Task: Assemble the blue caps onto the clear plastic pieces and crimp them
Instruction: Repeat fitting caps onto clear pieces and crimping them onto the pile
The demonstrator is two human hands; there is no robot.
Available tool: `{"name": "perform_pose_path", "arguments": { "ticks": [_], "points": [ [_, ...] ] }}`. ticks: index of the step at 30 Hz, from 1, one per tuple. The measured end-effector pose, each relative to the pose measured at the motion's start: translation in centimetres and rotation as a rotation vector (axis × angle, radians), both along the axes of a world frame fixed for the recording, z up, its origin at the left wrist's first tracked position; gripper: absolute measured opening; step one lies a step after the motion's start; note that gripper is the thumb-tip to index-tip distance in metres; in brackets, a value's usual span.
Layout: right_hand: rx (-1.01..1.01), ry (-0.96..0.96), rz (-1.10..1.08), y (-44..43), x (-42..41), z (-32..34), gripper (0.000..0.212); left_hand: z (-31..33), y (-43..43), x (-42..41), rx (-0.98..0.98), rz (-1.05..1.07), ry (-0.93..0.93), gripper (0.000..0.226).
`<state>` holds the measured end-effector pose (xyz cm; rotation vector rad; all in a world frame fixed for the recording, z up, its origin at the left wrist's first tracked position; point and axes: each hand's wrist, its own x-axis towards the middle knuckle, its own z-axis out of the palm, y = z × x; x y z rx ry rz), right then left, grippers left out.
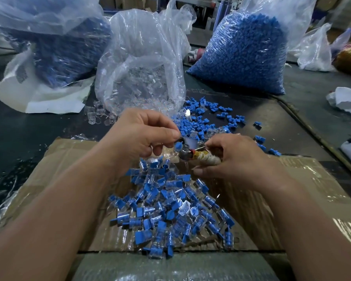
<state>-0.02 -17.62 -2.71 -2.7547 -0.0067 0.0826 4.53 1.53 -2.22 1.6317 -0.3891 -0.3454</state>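
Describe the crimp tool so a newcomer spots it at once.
Start at the taped cardboard sheet in the middle, above the pile of assembled blue-and-clear pieces. The right hand grips the tool there. It alone has a metal head and a handle wrapped in whitish cloth.

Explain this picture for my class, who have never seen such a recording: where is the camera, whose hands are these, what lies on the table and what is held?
There is no machine: a person works bare-handed, filmed by one head-worn camera looking down. The left hand pinches a blue cap; the right hand grips a tool with a wrapped handle. On the cardboard lie capped pieces; loose caps, a bag of clear pieces and a bag of blue caps lie beyond.
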Motion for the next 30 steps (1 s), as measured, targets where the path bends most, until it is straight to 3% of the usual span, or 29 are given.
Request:
{"name": "perform_pose_path", "arguments": {
  "ticks": [5,9,13,17,22,25,30],
  "points": [
    [-0.049,0.025,0.045,0.3,0.0,-0.2,0.036,0.2,-0.2,-0.2,-0.006,-0.060,0.024,0.019],
    [-0.051,0.053,0.067,0.3,-0.1,-0.1,0.049,-0.6,-0.2,0.5,-0.018,0.174,-0.036,0.014],
    [-0.067,0.073,0.076,0.0,-0.1,0.2,0.066,-1.9,-0.6,1.0,0.376,0.342,-0.342,0.019],
    [-0.045,0.012,0.108,0.0,0.0,0.4,0.058,-2.7,-1.2,1.0,0.732,0.156,-0.447,0.034],
    [0.196,-0.271,-0.081,-0.5,0.1,0.2,0.014,-2.9,-1.1,1.1,0.813,0.071,-0.376,0.039],
    [0.277,-0.428,-0.206,-0.9,0.1,0.1,0.018,-2.9,-1.0,1.0,0.813,0.100,-0.364,0.036],
    [0.294,-0.486,-0.292,-1.1,0.3,-0.1,0.021,-3.0,-1.1,1.1,0.810,0.144,-0.395,0.033]
  ]
}}
